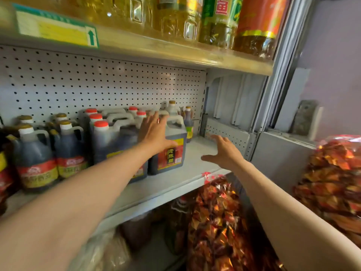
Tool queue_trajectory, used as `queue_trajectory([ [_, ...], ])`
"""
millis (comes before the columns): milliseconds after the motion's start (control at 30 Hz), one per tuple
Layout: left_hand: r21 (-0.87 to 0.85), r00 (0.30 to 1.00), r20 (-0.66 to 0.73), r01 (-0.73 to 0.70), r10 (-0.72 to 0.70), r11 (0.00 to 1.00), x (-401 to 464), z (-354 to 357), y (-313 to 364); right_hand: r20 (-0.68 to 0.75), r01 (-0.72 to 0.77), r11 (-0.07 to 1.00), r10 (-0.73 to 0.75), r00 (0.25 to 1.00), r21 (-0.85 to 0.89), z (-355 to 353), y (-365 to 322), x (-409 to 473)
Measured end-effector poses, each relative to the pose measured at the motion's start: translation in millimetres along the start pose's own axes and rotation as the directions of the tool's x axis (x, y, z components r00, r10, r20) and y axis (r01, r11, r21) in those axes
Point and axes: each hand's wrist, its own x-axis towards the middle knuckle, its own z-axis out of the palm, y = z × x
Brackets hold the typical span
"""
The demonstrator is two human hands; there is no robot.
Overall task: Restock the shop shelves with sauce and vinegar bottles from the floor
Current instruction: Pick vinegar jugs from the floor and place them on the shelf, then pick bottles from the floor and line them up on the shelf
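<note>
a pale metal shelf [195,153] is backed by perforated white pegboard [97,81]. dark, handled plastic jugs [37,153] are ranked at nine o'clock. the left hand [154,133] is laid flat, fingers straight, against the vinegar jug [172,151]. the right hand [224,151] is held spread and relaxed above bare shelf at three o'clock, nothing grasped.

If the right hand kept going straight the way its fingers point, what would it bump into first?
Probably nothing soon. The right hand is open above a bare part of the shelf, fingers pointing up and back-left toward the shelf's perforated back panel. It would likely meet that first, though depth is hard to judge.
</note>
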Motion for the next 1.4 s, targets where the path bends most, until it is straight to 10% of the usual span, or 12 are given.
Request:
queue_trajectory([
  [133,-0.284,0.988,0.111,0.138,-0.111,0.949,-82,16,37,0.058,-0.063,0.997,0.065,0.996,-0.044,-17,16,-85],
  [333,-0.262,0.936,0.303,0.265,-0.182,0.928,-198,33,59,0.117,-0.075,0.993,0.085,0.989,-0.086,-1,18,-190],
  [733,-0.283,0.869,0.494,0.128,0.03,0.95,-289,86,71,0.167,-0.258,0.944,0.294,0.941,-0.205,52,38,-312],
  [1400,-0.169,0.387,0.918,0.173,0.091,0.97,-515,232,-72,0.452,-0.732,0.681,0.662,0.599,-0.026,301,-11,-553],
])
